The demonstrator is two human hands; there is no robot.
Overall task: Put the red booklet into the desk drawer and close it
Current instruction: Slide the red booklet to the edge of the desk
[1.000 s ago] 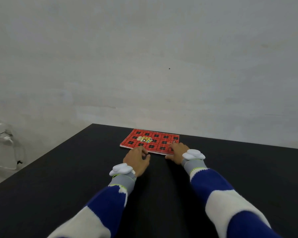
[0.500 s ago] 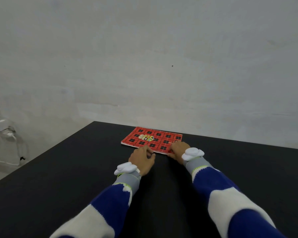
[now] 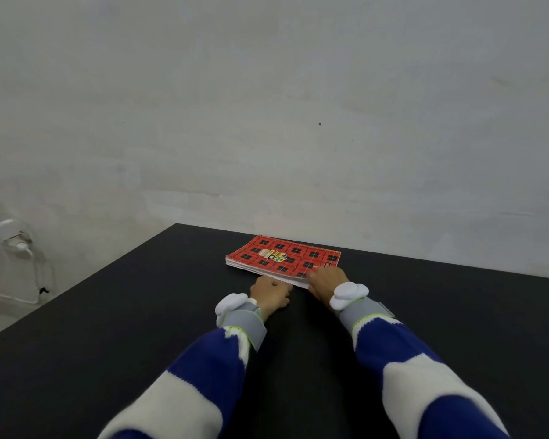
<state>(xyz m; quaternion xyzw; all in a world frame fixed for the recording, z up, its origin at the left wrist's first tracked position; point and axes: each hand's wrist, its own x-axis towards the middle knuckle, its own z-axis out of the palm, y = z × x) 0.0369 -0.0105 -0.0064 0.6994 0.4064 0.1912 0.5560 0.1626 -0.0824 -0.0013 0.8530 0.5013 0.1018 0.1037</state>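
Note:
The red booklet (image 3: 284, 259), checked in red and black with a small crest, lies near the far edge of the black desk (image 3: 124, 327). Its near edge is raised a little, so the white page edges show. My right hand (image 3: 325, 285) grips the booklet's near right corner, fingers over the cover. My left hand (image 3: 270, 295) rests on the desk just in front of the booklet's near edge, fingers curled, with nothing visible in it. No drawer is in sight.
A pale wall (image 3: 267, 122) rises right behind the desk's far edge. A clear plastic fixture (image 3: 11, 239) with a cable sits on the wall at lower left, beyond the desk's left edge.
The booklet's near edge has lifted off the desk under my right hand. My left hand has come off the booklet's edge and curled shut on the desk.

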